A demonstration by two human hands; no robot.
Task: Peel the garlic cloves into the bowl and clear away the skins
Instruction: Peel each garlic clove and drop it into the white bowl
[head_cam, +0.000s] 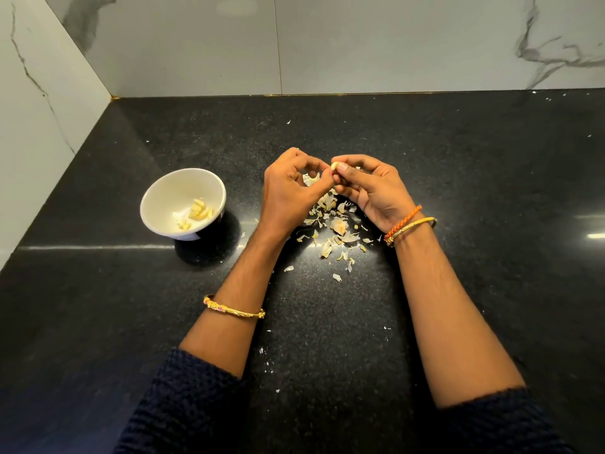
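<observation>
Mid-task: several peeled cloves (196, 213) in white bowl (154, 194) left of centre; both hands, left hand (289, 194) and right hand (370, 188), pinch one garlic clove (334, 166) at frame centre; skins (337, 224) litter black worktop (458, 191), uncleared

A black speckled stone countertop (458, 191) is filling the lower two-thirds of the frame, running into a corner at the upper left. Pale marble-look wall tiles (327, 44) are rising behind it across the top, grey veins showing at the upper right, and a side wall (39, 109) is slanting down the left edge. Overhead light is glinting in streaks across the polished stone.
</observation>
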